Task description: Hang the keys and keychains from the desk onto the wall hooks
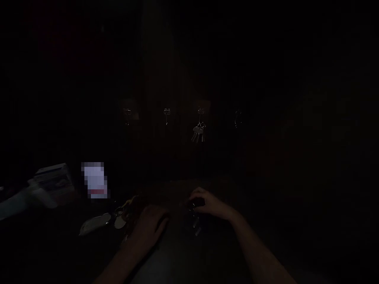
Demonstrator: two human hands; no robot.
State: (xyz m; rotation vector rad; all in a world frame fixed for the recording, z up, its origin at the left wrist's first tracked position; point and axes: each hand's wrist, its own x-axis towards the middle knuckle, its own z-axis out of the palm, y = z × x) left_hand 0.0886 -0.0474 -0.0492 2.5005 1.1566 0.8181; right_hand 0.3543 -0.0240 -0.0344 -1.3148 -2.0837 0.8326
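The picture is very dark. My right hand [207,202] has its thumb and fingers closed around the top of a small bunch of keys [196,225], which hangs below the fingertips with dim glints. My left hand [151,221] lies palm down on the dark surface, thumb apart from the fingers, with nothing visible in its grasp. Just left of it are a metal ring with a round, pale tag [120,222] and a long, light-coloured object [95,224]. Further ahead, another bunch of keys [199,131] hangs from a wall hook [201,112].
More metal hooks, including a left one [127,112] and a middle one [167,112], line the wall. A shiny ring-like object [238,118] is right of them. To the left stand a box [56,183] and a bright, pixelated rectangle [95,179].
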